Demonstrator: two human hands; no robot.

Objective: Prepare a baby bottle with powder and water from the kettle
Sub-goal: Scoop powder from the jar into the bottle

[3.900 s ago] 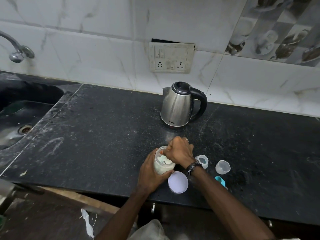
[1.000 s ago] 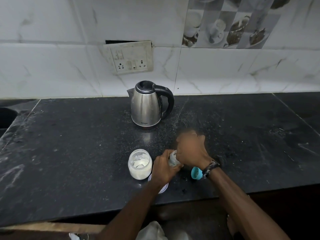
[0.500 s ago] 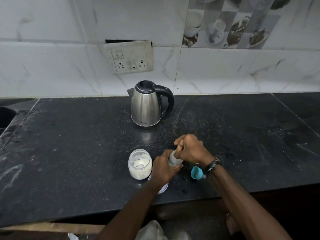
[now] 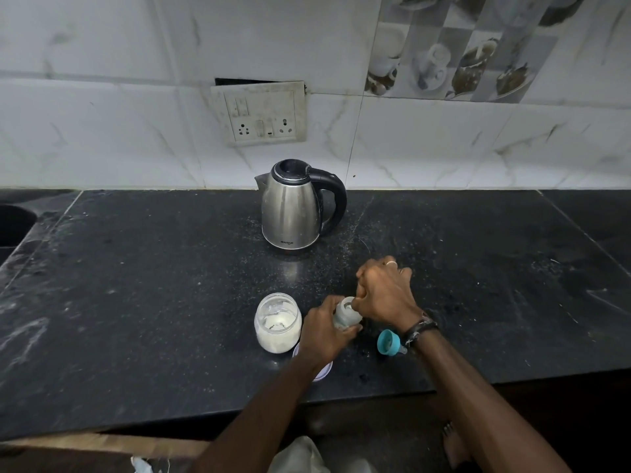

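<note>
A small clear baby bottle (image 4: 345, 313) stands open-topped on the black counter (image 4: 136, 302). My left hand (image 4: 322, 332) grips its body from the left. My right hand (image 4: 384, 293) hovers over its mouth with curled fingers pinching something thin at the opening; what it pinches is hidden. An open glass jar of white powder (image 4: 277, 322) stands just left of my left hand. The steel kettle (image 4: 293, 208) with a black handle stands behind, lid closed. A teal bottle collar with its teat (image 4: 389, 342) lies by my right wrist.
The jar's pale lid (image 4: 322, 372) lies partly under my left forearm near the counter's front edge. A sink (image 4: 13, 227) opens at the far left. A socket panel (image 4: 261, 112) sits on the tiled wall behind the kettle.
Since a few seconds ago my hands left the powder jar for the baby bottle. Over the last second my right hand has settled lower over the bottle's mouth.
</note>
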